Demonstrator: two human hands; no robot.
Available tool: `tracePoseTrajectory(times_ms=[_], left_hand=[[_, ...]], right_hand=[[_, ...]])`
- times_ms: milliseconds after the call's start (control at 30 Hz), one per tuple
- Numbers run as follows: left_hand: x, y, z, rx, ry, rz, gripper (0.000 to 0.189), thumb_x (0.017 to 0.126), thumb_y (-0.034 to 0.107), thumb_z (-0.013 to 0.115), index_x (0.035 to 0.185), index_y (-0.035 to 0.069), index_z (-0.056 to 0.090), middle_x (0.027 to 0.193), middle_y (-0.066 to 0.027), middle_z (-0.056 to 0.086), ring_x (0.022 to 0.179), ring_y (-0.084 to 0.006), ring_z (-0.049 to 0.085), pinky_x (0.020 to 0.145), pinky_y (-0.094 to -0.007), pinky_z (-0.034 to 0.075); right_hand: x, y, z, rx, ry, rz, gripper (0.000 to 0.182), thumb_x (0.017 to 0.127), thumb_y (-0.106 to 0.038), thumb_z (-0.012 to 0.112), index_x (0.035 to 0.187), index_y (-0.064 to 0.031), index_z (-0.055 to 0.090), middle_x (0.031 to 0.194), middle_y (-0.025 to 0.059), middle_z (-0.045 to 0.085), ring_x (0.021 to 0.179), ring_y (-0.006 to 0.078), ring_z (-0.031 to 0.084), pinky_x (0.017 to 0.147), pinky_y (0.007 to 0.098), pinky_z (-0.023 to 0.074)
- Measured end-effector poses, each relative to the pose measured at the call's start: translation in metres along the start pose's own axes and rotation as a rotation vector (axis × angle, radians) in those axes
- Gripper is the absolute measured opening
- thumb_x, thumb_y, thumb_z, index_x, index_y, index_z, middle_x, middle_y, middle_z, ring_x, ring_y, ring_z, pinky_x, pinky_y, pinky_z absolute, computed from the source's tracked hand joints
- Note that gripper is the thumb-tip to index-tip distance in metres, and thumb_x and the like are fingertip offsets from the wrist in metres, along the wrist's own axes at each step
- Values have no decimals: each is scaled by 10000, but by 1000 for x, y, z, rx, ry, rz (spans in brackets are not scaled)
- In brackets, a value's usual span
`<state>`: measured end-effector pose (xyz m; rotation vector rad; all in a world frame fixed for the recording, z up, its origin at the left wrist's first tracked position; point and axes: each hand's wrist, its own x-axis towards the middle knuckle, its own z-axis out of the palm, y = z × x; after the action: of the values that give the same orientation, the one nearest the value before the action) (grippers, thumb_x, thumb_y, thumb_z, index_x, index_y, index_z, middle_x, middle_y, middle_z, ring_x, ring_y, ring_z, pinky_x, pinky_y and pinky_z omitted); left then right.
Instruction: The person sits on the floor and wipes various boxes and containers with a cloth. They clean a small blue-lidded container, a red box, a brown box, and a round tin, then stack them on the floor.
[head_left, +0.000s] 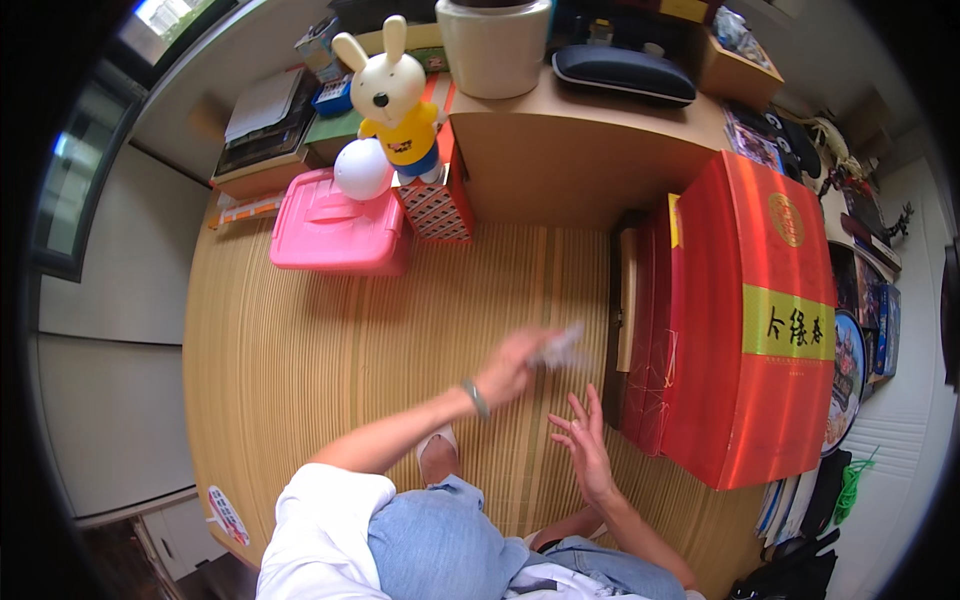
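My left hand (514, 367), with a jade-coloured bangle (475, 398) on its wrist, is stretched forward over the woven bamboo mat (420, 315). It holds a crumpled whitish wipe or tissue (564, 348), too motion-blurred to name more exactly. Closer to my body on the right, my right hand (586, 454) is raised with its fingers spread and nothing in it. A stack of red gift boxes (705, 315) stands just to the right of both hands. The front one bears gold and green panels with writing.
Ahead on the left sit a pink lidded storage box (330, 232), a white ball (363, 169) and a rabbit figure (397, 120) on a patterned box (435, 210). A cardboard box (540, 161) at the back carries a white pot (495, 52) and a black case (622, 73).
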<state>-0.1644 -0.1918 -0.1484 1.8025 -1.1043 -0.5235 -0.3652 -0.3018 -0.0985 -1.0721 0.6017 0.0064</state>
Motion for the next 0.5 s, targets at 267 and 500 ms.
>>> tracePoseTrajectory(times_ms=[267,500], left_hand=[[60,-108,-39,629,168,55,531,858,300,641,1364,182,532,1416,-80,502,1349,-304,408,1098,-514,320],[-85,-55,48,163,-298,279,391,731,-8,619,1081,160,665,1220,-55,632,1126,-306,560,957,-468,426]], right_hand=[[-8,28,-17,57,-180,308,550,1021,-267,464,1483,-46,263,1288,179,580,1040,224,646,866,314,495],[-4,19,-21,67,-82,292,413,1010,-249,479,1344,-8,459,1191,158,635,962,182,647,834,293,492]])
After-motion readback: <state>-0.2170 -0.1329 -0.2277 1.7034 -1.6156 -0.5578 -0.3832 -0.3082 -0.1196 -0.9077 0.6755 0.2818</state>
